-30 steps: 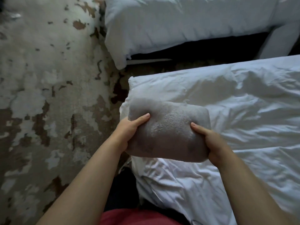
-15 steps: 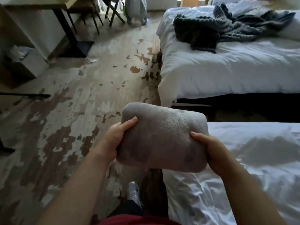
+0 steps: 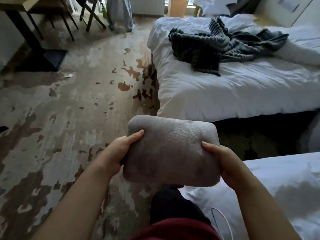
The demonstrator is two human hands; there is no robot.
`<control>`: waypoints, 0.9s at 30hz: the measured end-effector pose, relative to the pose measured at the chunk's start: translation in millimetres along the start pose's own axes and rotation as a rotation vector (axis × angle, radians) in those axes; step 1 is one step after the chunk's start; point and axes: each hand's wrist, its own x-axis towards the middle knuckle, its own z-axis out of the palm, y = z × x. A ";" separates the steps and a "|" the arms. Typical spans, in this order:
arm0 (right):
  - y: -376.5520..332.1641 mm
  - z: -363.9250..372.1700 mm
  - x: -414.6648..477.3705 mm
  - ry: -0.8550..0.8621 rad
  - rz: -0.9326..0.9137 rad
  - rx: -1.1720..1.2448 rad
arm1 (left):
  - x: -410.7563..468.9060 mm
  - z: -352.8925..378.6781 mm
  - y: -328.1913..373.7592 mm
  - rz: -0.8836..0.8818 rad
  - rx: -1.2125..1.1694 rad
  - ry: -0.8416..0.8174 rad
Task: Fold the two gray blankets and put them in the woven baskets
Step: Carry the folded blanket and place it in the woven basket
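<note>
I hold the folded, plush light-gray blanket [image 3: 171,151] as a fat rectangular bundle in the air, just short of the near corner of the white-sheeted bed [image 3: 225,94]. My left hand [image 3: 119,149] and right hand [image 3: 223,160] grip its 2 short ends, thumbs pressed on top, the other fingers out of sight below. It looks soft, light and springy, so I judge it will try to unfold; squeezing both ends should keep the layers together. A dark gray chunky-knit blanket [image 3: 216,47] lies crumpled on that bed. No woven basket shows.
</note>
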 end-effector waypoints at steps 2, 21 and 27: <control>-25.8 6.8 41.3 0.003 -0.002 0.018 | 40.7 -3.9 26.7 -0.007 -0.004 -0.004; -287.3 244.6 454.5 -0.302 0.118 -0.149 | 322.9 -171.4 319.2 0.065 -0.212 0.405; -361.3 310.5 574.9 -0.185 0.132 -0.179 | 461.7 -236.6 421.8 -0.013 -0.204 0.332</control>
